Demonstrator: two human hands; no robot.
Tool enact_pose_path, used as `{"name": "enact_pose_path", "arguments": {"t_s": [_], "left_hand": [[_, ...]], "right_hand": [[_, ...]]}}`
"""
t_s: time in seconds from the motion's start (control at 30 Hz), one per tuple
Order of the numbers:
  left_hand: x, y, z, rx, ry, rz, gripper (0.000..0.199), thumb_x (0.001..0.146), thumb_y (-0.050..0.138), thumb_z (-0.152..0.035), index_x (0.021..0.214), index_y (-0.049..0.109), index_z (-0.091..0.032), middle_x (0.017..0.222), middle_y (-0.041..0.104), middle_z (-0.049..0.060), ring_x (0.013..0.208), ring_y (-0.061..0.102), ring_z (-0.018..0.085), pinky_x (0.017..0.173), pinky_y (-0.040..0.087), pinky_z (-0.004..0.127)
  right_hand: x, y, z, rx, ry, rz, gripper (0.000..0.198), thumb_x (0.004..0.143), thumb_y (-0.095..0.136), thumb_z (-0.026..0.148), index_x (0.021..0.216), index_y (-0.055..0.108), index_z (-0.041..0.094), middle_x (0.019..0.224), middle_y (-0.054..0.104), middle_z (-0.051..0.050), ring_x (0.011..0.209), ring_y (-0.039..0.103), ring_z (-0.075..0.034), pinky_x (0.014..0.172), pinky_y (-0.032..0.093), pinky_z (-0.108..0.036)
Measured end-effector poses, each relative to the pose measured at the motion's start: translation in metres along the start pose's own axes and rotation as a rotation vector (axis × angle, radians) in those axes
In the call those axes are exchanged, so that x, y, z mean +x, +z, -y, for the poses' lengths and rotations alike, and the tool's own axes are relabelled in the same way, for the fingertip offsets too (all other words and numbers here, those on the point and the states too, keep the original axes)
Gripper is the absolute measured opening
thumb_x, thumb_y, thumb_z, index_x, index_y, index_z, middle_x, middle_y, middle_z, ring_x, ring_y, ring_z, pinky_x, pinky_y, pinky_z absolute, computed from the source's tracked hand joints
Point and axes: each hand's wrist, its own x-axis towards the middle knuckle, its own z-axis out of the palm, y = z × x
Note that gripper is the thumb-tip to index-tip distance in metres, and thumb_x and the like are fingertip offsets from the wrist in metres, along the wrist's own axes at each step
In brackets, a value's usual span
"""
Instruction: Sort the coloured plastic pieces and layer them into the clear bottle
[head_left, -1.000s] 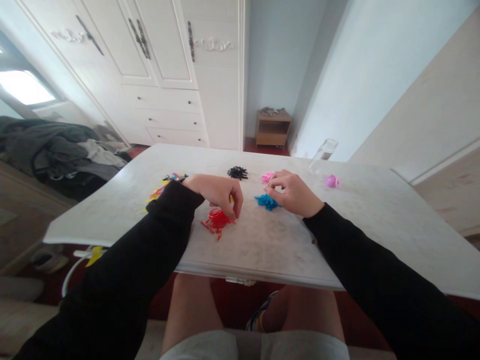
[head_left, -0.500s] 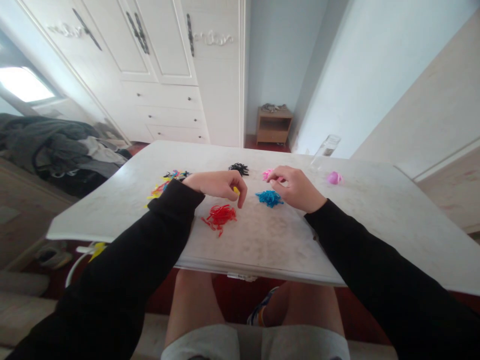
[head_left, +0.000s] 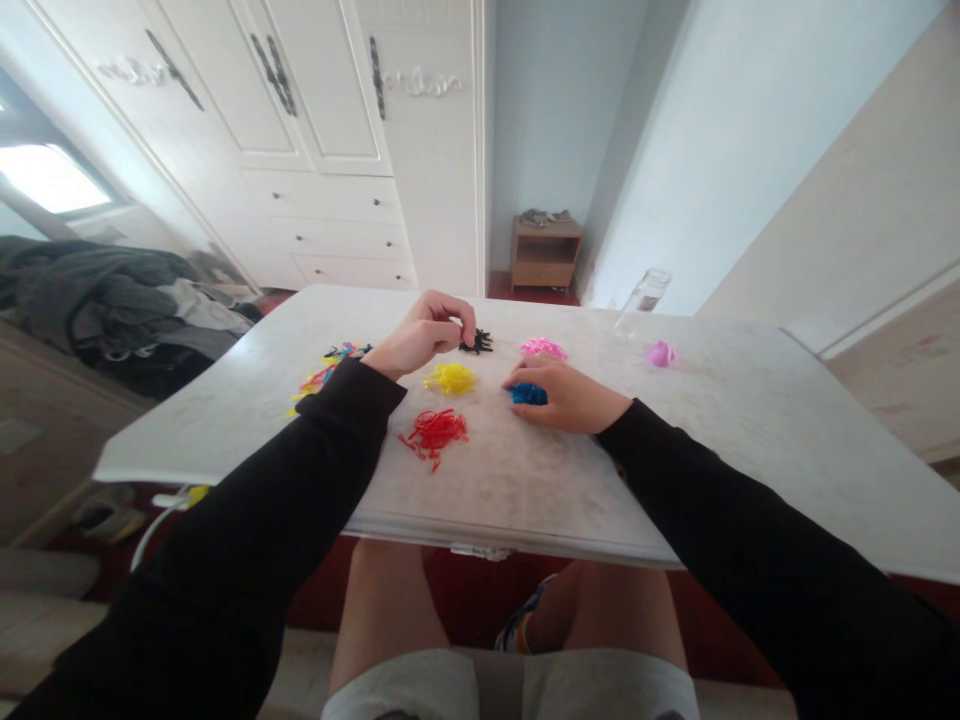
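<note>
My left hand (head_left: pixel 429 332) reaches the left edge of a pile of black bands (head_left: pixel 478 343), its fingers curled and pinched together; what is between the fingertips is hidden. Cupped over a pile of blue bands (head_left: pixel 528 394), my right hand (head_left: pixel 570 392) has thumb and fingers on either side of it. Just behind that hand lies a pile of pink bands (head_left: pixel 544 348). A yellow pile (head_left: pixel 451 378) sits between my hands, and a red pile (head_left: pixel 435 432) is nearer to me. The bands look like thin, curly strips.
Beside my left sleeve is a mixed-colour pile (head_left: pixel 322 370), partly covered. A clear glass bottle (head_left: pixel 646 292) and a small purple ball-like thing (head_left: pixel 661 354) are at the right back of the white table (head_left: pixel 750 430). A white wardrobe (head_left: pixel 435 180) stands beyond.
My left hand has moved away from over the yellow pile to the black one. My right hand has come down from beside the pink pile onto the blue pile.
</note>
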Motion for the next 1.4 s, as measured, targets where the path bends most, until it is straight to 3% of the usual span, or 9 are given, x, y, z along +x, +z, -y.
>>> {"name": "enact_pose_path", "arguments": {"t_s": [0.2, 0.5, 0.7, 0.83, 0.9, 1.03, 1.17, 1.3, 1.4], "left_hand": [[0.002, -0.001, 0.004, 0.023, 0.018, -0.006, 0.009, 0.053, 0.057, -0.014, 0.055, 0.066, -0.013, 0.052, 0.051, 0.001, 0.042, 0.030, 0.004, 0.043, 0.014, 0.021], [0.004, -0.001, 0.014, 0.345, 0.164, -0.049, 0.011, 0.059, 0.054, -0.015, 0.058, 0.065, -0.014, 0.050, 0.056, 0.000, 0.044, 0.039, 0.007, 0.045, 0.021, 0.023], [0.005, -0.003, 0.026, 0.487, 0.211, -0.090, 0.012, 0.063, 0.054, -0.016, 0.061, 0.066, -0.014, 0.050, 0.052, -0.002, 0.046, 0.038, 0.008, 0.047, 0.022, 0.023], [0.006, -0.004, 0.033, 0.475, 0.158, -0.190, 0.009, 0.065, 0.057, -0.020, 0.066, 0.065, -0.016, 0.045, 0.043, -0.006, 0.042, 0.035, 0.008, 0.045, 0.022, 0.023], [0.006, -0.008, 0.033, 0.434, 0.107, -0.295, 0.009, 0.064, 0.059, -0.023, 0.068, 0.064, -0.016, 0.048, 0.048, -0.005, 0.042, 0.041, 0.009, 0.045, 0.028, 0.023], [-0.005, -0.041, 0.024, 0.497, 0.042, -0.526, 0.015, 0.065, 0.064, -0.025, 0.076, 0.067, -0.016, 0.070, 0.067, 0.002, 0.056, 0.059, 0.013, 0.053, 0.041, 0.024], [-0.036, -0.106, 0.017, 0.719, -0.198, -0.610, 0.026, 0.066, 0.072, -0.031, 0.086, 0.075, -0.016, 0.066, 0.068, 0.002, 0.061, 0.060, 0.016, 0.058, 0.044, 0.026], [-0.073, -0.157, 0.023, 0.859, -0.373, -0.599, 0.026, 0.059, 0.082, -0.040, 0.071, 0.078, -0.017, 0.064, 0.070, 0.004, 0.066, 0.060, 0.019, 0.066, 0.046, 0.030], [-0.091, -0.168, 0.029, 0.877, -0.433, -0.569, 0.030, 0.057, 0.084, -0.047, 0.066, 0.079, -0.019, 0.068, 0.074, 0.006, 0.072, 0.063, 0.021, 0.070, 0.046, 0.032]], "right_hand": [[0.002, 0.000, 0.002, 0.006, 0.019, -0.016, 0.013, 0.083, 0.069, 0.013, 0.095, 0.073, 0.018, 0.100, 0.071, -0.009, 0.093, 0.064, -0.023, 0.088, 0.051, -0.039], [0.002, -0.002, 0.003, -0.002, 0.037, -0.004, 0.018, 0.091, 0.064, 0.020, 0.105, 0.073, 0.015, 0.108, 0.073, -0.012, 0.099, 0.067, -0.024, 0.093, 0.052, -0.040], [0.004, 0.000, -0.009, 0.017, 0.072, -0.091, 0.023, 0.093, 0.064, 0.025, 0.112, 0.073, 0.014, 0.115, 0.074, -0.014, 0.107, 0.068, -0.027, 0.100, 0.051, -0.043], [0.005, -0.001, -0.020, 0.004, 0.059, -0.171, 0.021, 0.093, 0.064, 0.026, 0.107, 0.074, 0.014, 0.113, 0.075, -0.014, 0.108, 0.068, -0.027, 0.104, 0.050, -0.044], [0.005, -0.002, -0.024, 0.007, 0.051, -0.197, 0.021, 0.092, 0.064, 0.024, 0.106, 0.075, 0.014, 0.113, 0.074, -0.014, 0.109, 0.068, -0.027, 0.105, 0.050, -0.044], [0.004, -0.004, -0.027, 0.007, 0.037, -0.237, 0.020, 0.091, 0.063, 0.021, 0.105, 0.075, 0.014, 0.111, 0.075, -0.014, 0.108, 0.069, -0.027, 0.102, 0.051, -0.042], [0.005, -0.005, -0.025, 0.000, 0.021, -0.259, 0.019, 0.089, 0.065, 0.020, 0.103, 0.076, 0.014, 0.108, 0.075, -0.013, 0.107, 0.069, -0.027, 0.101, 0.051, -0.041], [0.006, -0.004, -0.024, -0.004, 0.028, -0.251, 0.017, 0.088, 0.065, 0.019, 0.101, 0.077, 0.014, 0.107, 0.076, -0.013, 0.106, 0.069, -0.027, 0.101, 0.052, -0.041], [0.006, -0.004, -0.024, -0.006, 0.021, -0.248, 0.016, 0.087, 0.066, 0.019, 0.099, 0.077, 0.015, 0.105, 0.076, -0.013, 0.104, 0.069, -0.027, 0.101, 0.052, -0.043]]}}
